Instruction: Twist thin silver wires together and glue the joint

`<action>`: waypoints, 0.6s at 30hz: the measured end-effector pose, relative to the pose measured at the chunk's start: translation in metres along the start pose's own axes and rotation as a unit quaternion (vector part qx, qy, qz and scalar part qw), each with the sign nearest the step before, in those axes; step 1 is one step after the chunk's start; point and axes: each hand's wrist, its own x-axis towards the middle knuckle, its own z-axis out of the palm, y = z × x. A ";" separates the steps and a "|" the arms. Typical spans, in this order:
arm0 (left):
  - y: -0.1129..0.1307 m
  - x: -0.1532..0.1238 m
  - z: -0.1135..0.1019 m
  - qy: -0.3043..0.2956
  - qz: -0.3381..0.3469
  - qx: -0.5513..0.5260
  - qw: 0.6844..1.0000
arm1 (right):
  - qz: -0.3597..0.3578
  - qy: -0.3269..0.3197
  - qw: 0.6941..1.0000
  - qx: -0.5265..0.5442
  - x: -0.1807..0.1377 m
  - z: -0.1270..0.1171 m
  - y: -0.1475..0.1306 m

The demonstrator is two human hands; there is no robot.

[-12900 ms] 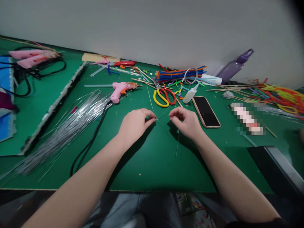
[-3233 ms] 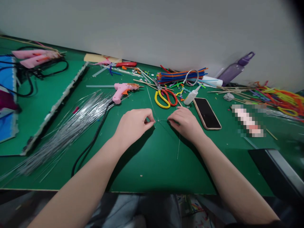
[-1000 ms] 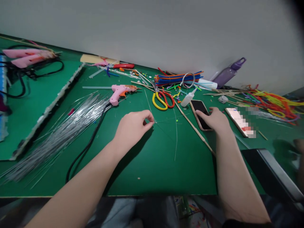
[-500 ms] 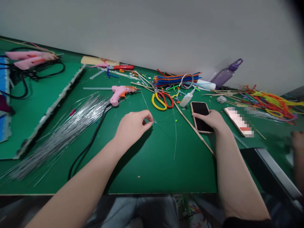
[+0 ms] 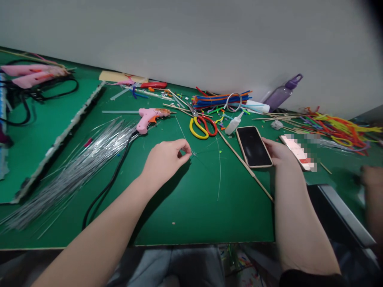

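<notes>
My left hand point(image 5: 166, 159) rests on the green mat point(image 5: 191, 207) with thumb and forefinger pinched on the crossing point of a few thin silver wires point(image 5: 220, 167). The loose wire ends lie spread on the mat to its right. My right hand point(image 5: 281, 153) grips the right edge of a black phone in a pale case point(image 5: 253, 145), with its fingers tucked under the phone. A long wooden skewer point(image 5: 245, 167) lies diagonally on the mat just left of the phone.
Yellow and red scissors point(image 5: 203, 125), a small white glue bottle point(image 5: 233, 124) and a pink glue gun point(image 5: 149, 117) lie behind my hands. A bundle of silver wires point(image 5: 80, 167) fans left. Coloured pipe cleaners point(image 5: 221, 98), a purple bottle point(image 5: 281, 93). Another person's hand point(image 5: 371, 177) shows at the right edge.
My right hand let go of the wires, moved right to the phone and took hold of it, shifting it slightly. My left hand kept its pinch on the wires.
</notes>
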 end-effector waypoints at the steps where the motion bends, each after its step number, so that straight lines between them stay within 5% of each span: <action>1: 0.000 0.000 0.000 -0.001 0.000 -0.001 1.000 | 0.005 0.003 1.000 0.016 0.001 0.000 0.000; 18: -0.001 0.000 0.001 0.001 0.003 0.002 1.000 | -0.001 0.044 0.987 0.156 0.001 0.012 0.000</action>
